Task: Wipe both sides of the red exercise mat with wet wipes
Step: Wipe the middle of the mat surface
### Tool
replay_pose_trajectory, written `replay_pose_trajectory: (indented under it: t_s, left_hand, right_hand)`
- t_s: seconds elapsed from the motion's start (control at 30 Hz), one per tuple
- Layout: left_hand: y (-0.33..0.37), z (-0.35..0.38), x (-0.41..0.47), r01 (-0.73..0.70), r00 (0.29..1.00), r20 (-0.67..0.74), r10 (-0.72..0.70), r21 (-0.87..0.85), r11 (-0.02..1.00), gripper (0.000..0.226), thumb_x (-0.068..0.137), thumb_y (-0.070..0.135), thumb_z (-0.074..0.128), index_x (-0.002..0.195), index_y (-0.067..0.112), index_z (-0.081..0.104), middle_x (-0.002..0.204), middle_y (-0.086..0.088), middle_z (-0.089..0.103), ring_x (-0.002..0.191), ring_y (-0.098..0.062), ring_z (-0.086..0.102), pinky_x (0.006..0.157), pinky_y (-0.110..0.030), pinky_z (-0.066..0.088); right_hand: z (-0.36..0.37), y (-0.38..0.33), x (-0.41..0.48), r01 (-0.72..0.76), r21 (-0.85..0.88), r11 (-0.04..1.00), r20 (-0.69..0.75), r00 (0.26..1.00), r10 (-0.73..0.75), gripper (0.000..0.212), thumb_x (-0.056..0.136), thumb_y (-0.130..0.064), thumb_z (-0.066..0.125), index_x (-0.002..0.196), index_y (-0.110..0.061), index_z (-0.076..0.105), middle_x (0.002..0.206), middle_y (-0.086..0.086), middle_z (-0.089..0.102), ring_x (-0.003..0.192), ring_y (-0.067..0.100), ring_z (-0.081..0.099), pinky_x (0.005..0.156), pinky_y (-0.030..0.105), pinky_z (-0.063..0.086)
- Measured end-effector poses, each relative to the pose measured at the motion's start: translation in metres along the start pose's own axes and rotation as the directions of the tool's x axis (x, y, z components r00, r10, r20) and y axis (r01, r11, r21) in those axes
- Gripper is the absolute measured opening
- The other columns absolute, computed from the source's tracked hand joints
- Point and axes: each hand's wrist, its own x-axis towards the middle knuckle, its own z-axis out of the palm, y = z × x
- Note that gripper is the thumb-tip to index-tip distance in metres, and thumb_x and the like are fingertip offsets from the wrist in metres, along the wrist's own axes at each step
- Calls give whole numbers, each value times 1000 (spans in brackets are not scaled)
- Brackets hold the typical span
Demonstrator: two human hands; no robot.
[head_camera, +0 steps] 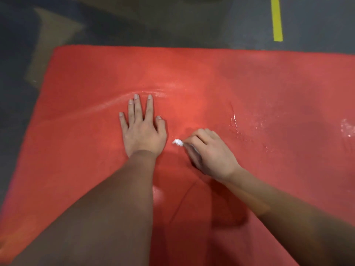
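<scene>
The red exercise mat (pixel 92 73) lies flat on the floor and fills most of the view. My left hand (pixel 143 129) rests palm down on it near the middle, fingers spread. Just to its right, my right hand (pixel 209 152) is curled around a white wet wipe (pixel 178 142), and a crumpled tip of the wipe sticks out toward the left hand. The wipe touches the mat surface. Wet, shiny streaks show on the mat to the right of my right hand and in an arc beyond my left fingertips.
Dark grey floor (pixel 172 22) surrounds the mat at the top and left. A strip of yellow tape (pixel 277 18) is stuck on the floor at the upper right. A brownish patch (pixel 51 45) marks the floor past the mat's far left corner.
</scene>
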Motion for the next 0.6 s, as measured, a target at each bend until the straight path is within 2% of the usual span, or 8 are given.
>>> replay_pose_trajectory:
  t_s: [0.07,0.2,0.33,0.43,0.5,0.6]
  left_hand:
    - [2,-8,2,13,995,98,-16,28,1000,68,101,44,22,164,31,-1,172,-5,-8,158,-21,-8,127,-51,-4]
    - [4,-23,14,27,953,301,-39,42,999,66,106,43,16,162,29,-15,168,-6,-24,156,-21,-21,126,-52,-9]
    - [-7,-18,-22,-45,975,213,54,-48,998,62,107,48,15,163,31,-5,171,-6,-14,157,-22,-16,127,-48,-9]
    - [-16,-8,-75,-81,990,107,87,-61,995,64,104,50,15,164,32,4,172,-5,-6,158,-22,-9,127,-49,-6]
    - [-23,-6,-101,-76,994,76,82,-80,994,64,103,50,17,164,30,9,172,-5,-2,158,-21,-6,127,-49,-3]
    - [-46,-6,-128,-24,1000,11,26,-145,989,63,104,45,23,164,24,19,172,-6,8,159,-19,1,128,-47,3]
  right_hand:
    - [0,-4,1,-2,-58,998,-9,1000,2,21,105,-27,53,97,-12,66,90,8,57,78,31,51,69,45,41]
    - [1,-4,1,-26,-16,1000,3,1000,26,16,103,-23,54,103,-11,65,93,8,56,81,33,55,73,47,44]
    - [2,-6,5,-179,155,972,-115,974,198,13,99,-16,62,105,-12,72,91,5,55,78,25,60,71,40,50]
    - [1,-16,3,-263,161,951,-200,935,293,10,96,-18,66,102,-19,74,92,-2,57,79,18,62,70,34,51]
    - [1,-25,-12,-236,112,965,-161,954,252,7,95,-20,67,97,-21,73,90,-4,56,80,20,62,68,37,52]
    - [3,-38,-42,-140,109,984,-23,989,143,8,93,-25,67,93,-22,75,85,-5,59,80,21,60,66,39,53]
